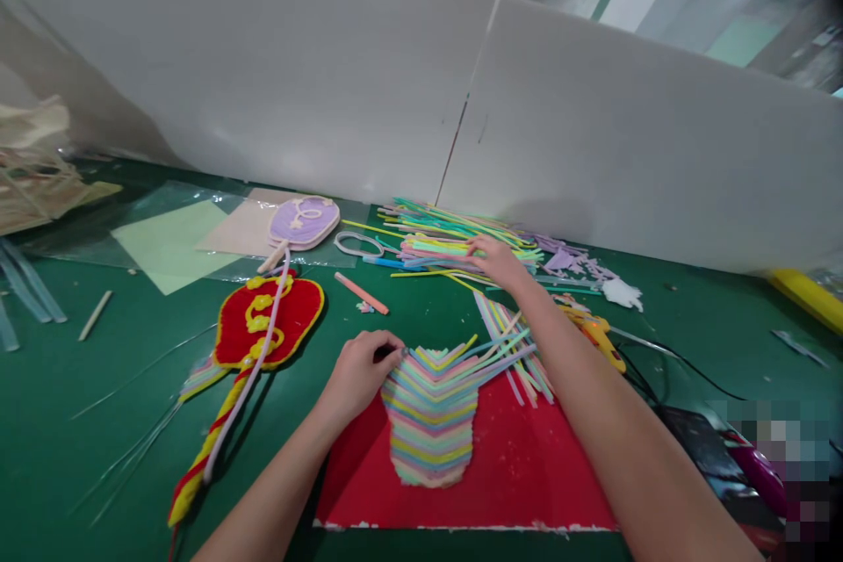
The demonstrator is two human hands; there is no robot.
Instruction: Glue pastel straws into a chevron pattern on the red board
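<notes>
A striped panel of pastel pipe cleaners (433, 421), laid in V-shaped rows, rests on a red sheet (527, 474). My left hand (369, 369) is closed in a pinch at the panel's upper left edge. Loose strip ends stick out at the panel's upper right, towards a crossing bundle of pipe cleaners (487, 316). Farther back, my right hand (495, 262) reaches over a pile of coloured pipe cleaners (435, 250), its thumb and fingers slightly apart among the strips. No strip is visibly lifted in it.
Left of the panel lie a red and yellow fan (230, 329) and a purple fan (306, 221). An orange tube (361, 292) is near the pile. A yellow glue gun (599, 338) with a cable is beside my right forearm. A white partition (296, 61) stands behind.
</notes>
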